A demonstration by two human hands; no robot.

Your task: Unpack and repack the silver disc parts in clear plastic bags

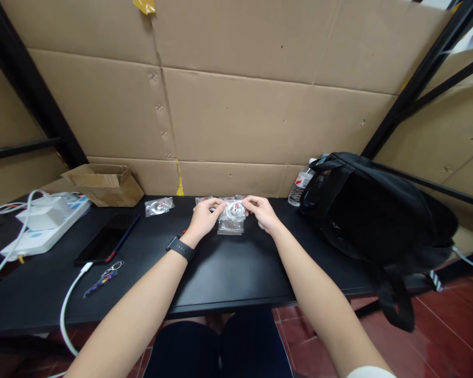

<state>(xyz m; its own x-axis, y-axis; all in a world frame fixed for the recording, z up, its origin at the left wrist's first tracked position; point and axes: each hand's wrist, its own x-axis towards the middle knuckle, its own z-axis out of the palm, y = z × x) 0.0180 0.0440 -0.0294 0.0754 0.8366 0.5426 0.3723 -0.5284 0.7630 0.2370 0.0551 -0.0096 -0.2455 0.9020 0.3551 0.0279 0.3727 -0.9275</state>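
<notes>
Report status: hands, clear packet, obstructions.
Left hand and right hand pinching clear packet, round item inside. Another packet lies left, apart. Nothing visibly blocking either hand.

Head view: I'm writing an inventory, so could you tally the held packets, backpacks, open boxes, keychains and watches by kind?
Held packets: 1
Backpacks: 1
Open boxes: 1
Keychains: 1
Watches: 1
Total: 5
</notes>
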